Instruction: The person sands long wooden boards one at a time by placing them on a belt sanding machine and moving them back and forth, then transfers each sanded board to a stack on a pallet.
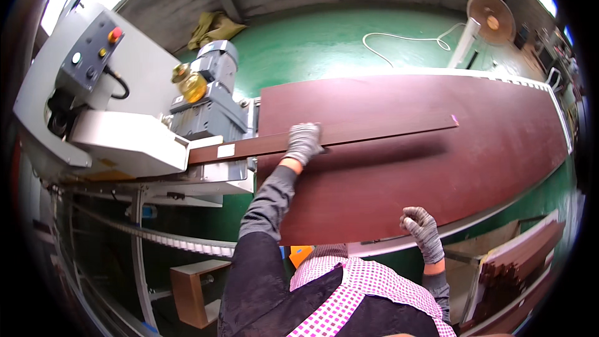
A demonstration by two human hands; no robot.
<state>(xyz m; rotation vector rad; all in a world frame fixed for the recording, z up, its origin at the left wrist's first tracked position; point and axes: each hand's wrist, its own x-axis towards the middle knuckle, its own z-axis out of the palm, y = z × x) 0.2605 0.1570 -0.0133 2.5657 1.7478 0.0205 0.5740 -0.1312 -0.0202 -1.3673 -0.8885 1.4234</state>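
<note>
A long, narrow dark-brown board [380, 131] runs from the white machine housing [128, 140] out to the right, above a wide table, and casts a shadow on it. My left hand [304, 141], in a grey striped knit glove, is wrapped round this board near its left part. A small white label [226, 150] is stuck on the board beside the housing, and a pink mark shows at its far right tip. My right hand [421, 229], gloved the same way, hovers near the table's front edge with fingers curled in and nothing visible in them. The board's left end is hidden in the machine.
The reddish-brown tabletop [349, 212] spreads under the board. Left, a control panel [92, 53] with buttons and a grey motor [215, 75] stand by the housing. A roller track [181, 243] curves below. Stacked brown boards [515, 268] lie at lower right; a fan [491, 19] stands behind.
</note>
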